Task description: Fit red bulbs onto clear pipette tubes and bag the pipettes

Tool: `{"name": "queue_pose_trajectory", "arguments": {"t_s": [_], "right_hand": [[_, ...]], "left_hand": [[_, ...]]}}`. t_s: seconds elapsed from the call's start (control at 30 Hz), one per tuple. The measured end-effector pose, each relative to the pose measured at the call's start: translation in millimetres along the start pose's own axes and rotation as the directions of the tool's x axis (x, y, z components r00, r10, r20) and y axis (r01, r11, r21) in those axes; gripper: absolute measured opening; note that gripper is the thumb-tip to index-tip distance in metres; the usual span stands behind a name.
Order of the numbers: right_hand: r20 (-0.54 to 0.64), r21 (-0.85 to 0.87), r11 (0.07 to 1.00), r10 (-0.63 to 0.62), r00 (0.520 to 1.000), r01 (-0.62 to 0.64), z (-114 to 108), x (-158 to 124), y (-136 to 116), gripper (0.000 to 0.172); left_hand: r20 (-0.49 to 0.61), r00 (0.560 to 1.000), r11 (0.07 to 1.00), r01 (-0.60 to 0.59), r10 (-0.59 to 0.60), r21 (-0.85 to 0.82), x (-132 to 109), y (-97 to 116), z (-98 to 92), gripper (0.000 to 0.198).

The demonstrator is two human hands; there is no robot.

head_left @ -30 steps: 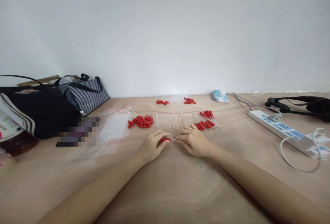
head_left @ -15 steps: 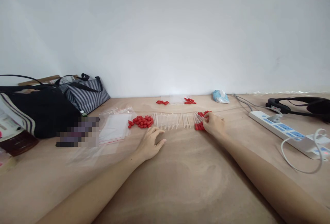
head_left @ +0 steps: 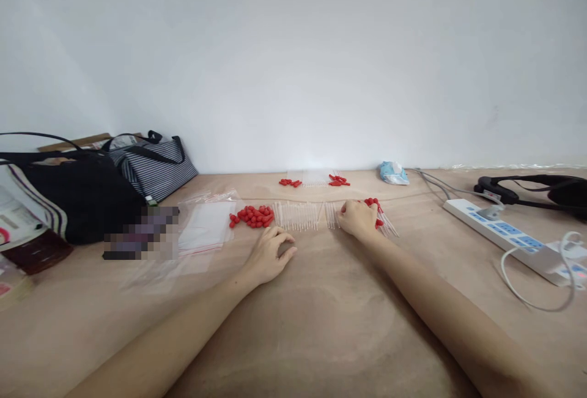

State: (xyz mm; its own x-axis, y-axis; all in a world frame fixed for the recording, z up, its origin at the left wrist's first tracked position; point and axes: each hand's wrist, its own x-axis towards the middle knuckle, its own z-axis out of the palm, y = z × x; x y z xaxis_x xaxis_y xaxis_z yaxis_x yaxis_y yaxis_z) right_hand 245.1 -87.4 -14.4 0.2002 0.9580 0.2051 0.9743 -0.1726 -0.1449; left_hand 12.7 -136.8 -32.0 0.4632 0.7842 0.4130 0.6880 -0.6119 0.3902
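Head view, left hand (head_left: 271,256) released beside red caps (head_left: 257,217), right hand (head_left: 358,219) beside white sticks (head_left: 331,216), grasp hidden.

left hand (head_left: 270,256): loosely curved, near red pieces (head_left: 253,217) | right hand (head_left: 359,219): partly covering red-tipped sticks (head_left: 378,223)

Soft, fairly even light reaches me from a source out of view; the wall (head_left: 300,80) is palest low in the middle, just above the desk (head_left: 316,318), and greyer toward its upper corners. A dim shadow lies on the wood beneath my right forearm (head_left: 426,288), and the near part darkens too. The clear bags (head_left: 206,227) catch pale glints. Fine detail is soft: the thin white sticks (head_left: 296,217) beside my right hand (head_left: 359,219) nearly blend together. Wide-angle stretch lengthens my arms toward the lower corners, and coarse pixels (head_left: 142,233) mask one patch at left.
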Motion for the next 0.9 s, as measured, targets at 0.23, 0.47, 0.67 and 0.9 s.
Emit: {"name": "queue_pose_trajectory", "arguments": {"t_s": [0.23, 0.47, 0.67, 0.9], "right_hand": [[0.138, -0.033, 0.998, 0.057, 0.989, -0.053, 6, 17, -11, 0.027], [0.094, -0.056, 0.998, 0.012, 0.995, -0.007, 2, 9, -15, 0.026], [-0.171, -0.067, 0.968, -0.252, 0.953, 0.244, -1, -21, -8, 0.026], [-0.249, 0.204, 0.836, -0.46, 0.853, 0.51, 11, -47, 16, 0.014]], "left_hand": [[-0.039, 0.999, 0.997, 0.029, -0.026, 0.078, -1, 0, -1.8, 0.011], [-0.349, 0.925, 0.85, 0.303, -0.153, 0.43, 21, -28, -24.0, 0.017], [-0.279, 0.957, 0.836, 0.216, -0.078, 0.505, 28, -46, -29.0, 0.016], [-0.309, 0.951, 0.901, 0.122, 0.014, 0.416, 28, -36, -29.7, 0.008]]}}
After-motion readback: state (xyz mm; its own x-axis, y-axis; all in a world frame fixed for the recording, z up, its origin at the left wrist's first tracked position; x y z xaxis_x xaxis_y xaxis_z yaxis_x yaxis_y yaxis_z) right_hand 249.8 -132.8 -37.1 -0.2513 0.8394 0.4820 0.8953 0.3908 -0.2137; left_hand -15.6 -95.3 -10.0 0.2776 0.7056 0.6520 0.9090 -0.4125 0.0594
